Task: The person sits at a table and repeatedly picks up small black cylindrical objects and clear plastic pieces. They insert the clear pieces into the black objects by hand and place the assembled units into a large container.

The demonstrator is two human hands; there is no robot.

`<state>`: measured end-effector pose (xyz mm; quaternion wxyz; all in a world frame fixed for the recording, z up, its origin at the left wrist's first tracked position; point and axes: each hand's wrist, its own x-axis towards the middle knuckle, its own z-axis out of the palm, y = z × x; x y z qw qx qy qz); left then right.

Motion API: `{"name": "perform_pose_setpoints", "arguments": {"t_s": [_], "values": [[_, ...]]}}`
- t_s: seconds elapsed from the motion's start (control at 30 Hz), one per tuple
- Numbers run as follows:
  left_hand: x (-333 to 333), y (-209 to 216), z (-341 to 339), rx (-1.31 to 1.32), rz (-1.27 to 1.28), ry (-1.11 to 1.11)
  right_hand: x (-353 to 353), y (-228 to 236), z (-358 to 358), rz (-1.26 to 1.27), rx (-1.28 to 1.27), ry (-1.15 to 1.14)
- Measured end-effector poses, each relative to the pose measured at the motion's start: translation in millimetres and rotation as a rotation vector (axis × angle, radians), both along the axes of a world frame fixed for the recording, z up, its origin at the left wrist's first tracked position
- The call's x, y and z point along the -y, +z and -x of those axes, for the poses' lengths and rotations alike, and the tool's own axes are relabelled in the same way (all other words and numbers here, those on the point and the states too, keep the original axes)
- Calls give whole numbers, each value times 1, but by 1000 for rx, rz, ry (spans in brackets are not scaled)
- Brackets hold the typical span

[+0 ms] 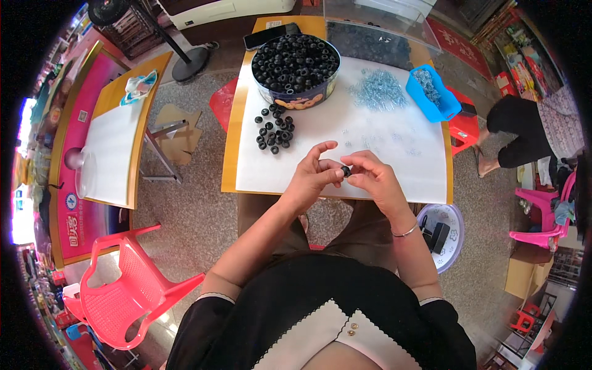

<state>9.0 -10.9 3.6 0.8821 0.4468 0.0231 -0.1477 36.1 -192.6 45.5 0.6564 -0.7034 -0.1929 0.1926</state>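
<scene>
Over the near edge of the table, my left hand (pixel 313 174) and my right hand (pixel 377 180) meet, thumbs and forefingers pinched around a small black ring-shaped part (pixel 346 171). The fingertips cover much of it. To the left of my hands lies a loose group of similar black parts (pixel 275 137). Behind that group, a round tub (pixel 302 102) with a printed side is heaped with more of them (pixel 296 61). A pile of small clear bluish pieces (pixel 379 89) rests at the back right, and several thinly scattered ones (pixel 373 143) lie nearer my right hand.
White paper (pixel 259 176) covers the wooden table. A blue basket (pixel 431 92) holds clear pieces at its right edge; a transparent box (pixel 382 44) and a dark phone (pixel 262 40) are behind. A purple-rimmed basin (pixel 457 231) and pink chair (pixel 126 283) flank me. Another person (pixel 521 129) is at right.
</scene>
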Motion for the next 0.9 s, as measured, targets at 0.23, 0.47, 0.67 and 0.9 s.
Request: {"name": "perform_pose_setpoints", "arguments": {"t_s": [0.23,0.47,0.67,0.9], "values": [[-7,10,0,62,-44,-99,1,3,1,48,154,173],[-4,3,-2,61,31,-91,-13,6,19,-83,108,4],[-5,10,2,31,53,-160,-8,1,20,24,277,25],[15,-11,11,-85,339,-90,-10,-8,23,100,383,-48]]}}
